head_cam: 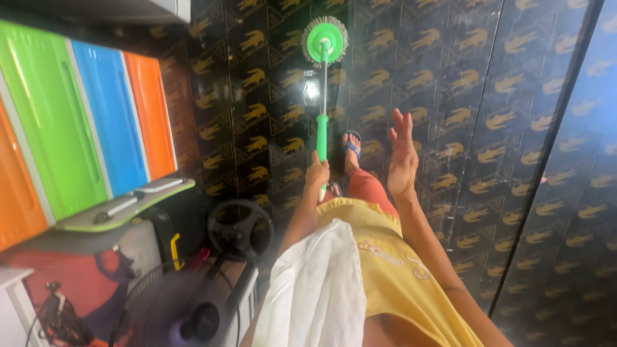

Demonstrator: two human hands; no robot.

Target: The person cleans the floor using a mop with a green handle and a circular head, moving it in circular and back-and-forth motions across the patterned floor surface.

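My left hand (pixel 317 173) grips the green handle of a spin mop (pixel 322 128). Its silver pole runs away from me to a round green and white mop head (pixel 325 41) resting on the dark patterned floor (pixel 450 77). My right hand (pixel 403 157) is raised beside the pole with its fingers spread, holding nothing. A white cloth (pixel 318 289) hangs over my front, on top of a yellow garment. One foot in a blue sandal (pixel 351 146) shows just below the pole.
A drawer unit with green, blue and orange fronts (pixel 90 128) stands at the left. An electric fan (pixel 193 302) and a small black wheel (pixel 241 228) are near my left side. A dark strip (pixel 546 148) crosses the floor at the right.
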